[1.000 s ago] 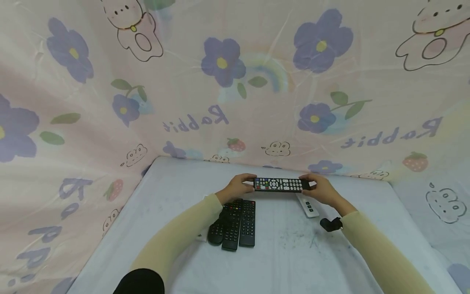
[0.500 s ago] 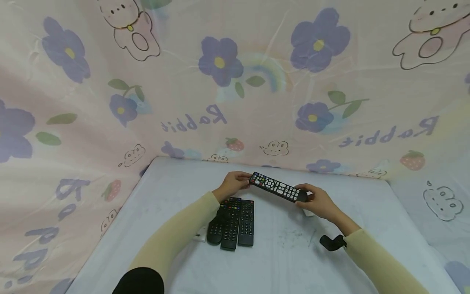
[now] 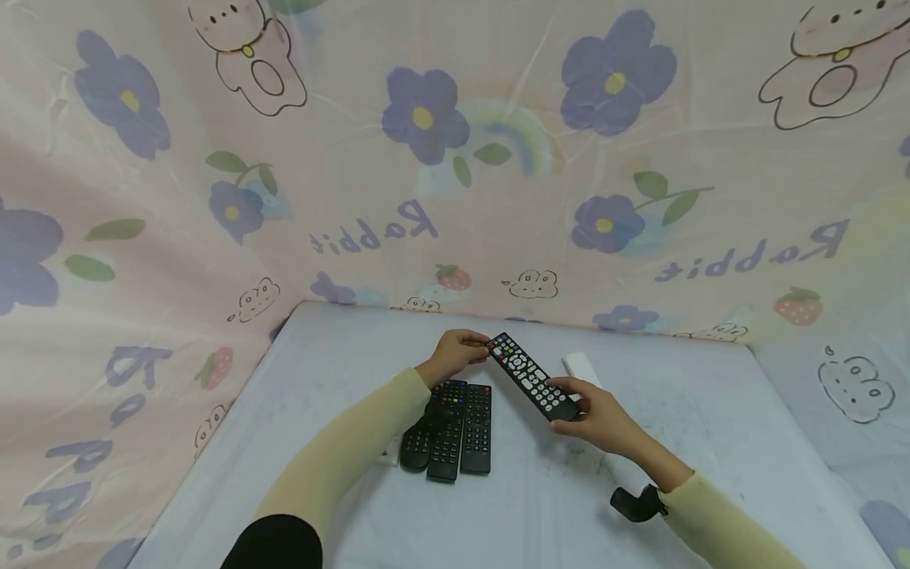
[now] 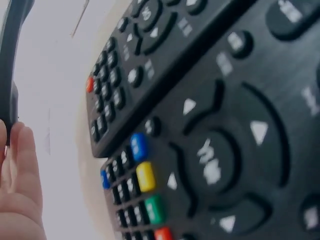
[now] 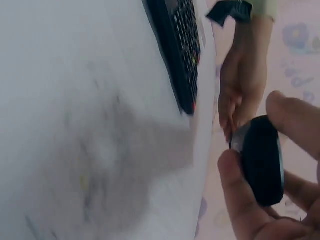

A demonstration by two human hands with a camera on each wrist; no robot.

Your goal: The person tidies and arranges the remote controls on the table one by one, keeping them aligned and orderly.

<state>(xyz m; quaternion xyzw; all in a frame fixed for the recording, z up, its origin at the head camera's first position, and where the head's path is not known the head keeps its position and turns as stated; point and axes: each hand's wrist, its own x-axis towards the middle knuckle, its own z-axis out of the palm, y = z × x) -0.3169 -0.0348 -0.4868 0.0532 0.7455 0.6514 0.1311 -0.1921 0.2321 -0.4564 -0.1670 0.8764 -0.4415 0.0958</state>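
Note:
Between both hands a black remote control (image 3: pixel 532 376) with white and a few coloured buttons slants over the table, button side up. My left hand (image 3: pixel 457 353) pinches its far left end. My right hand (image 3: pixel 596 414) grips the near end, thumb and fingers on opposite edges. In the right wrist view the end of this remote (image 5: pixel 264 162) sits between the fingers. Just in front of the left hand, several black remotes (image 3: pixel 477 431) lie side by side on the table; their buttons fill much of the left wrist view. The left sleeve partly covers them in the head view.
A white remote (image 3: pixel 583 367) lies behind the right hand, partly hidden by it. A white item (image 3: pixel 389 454) shows beside the left forearm. The white-covered table (image 3: pixel 540 521) ends at a patterned curtain (image 3: pixel 490 213). A black wrist camera (image 3: pixel 635 503) juts from the right wrist.
The held remote has swung from level to a steep slant, its right end coming toward the body with the right hand. The white remote's far end has come into sight.

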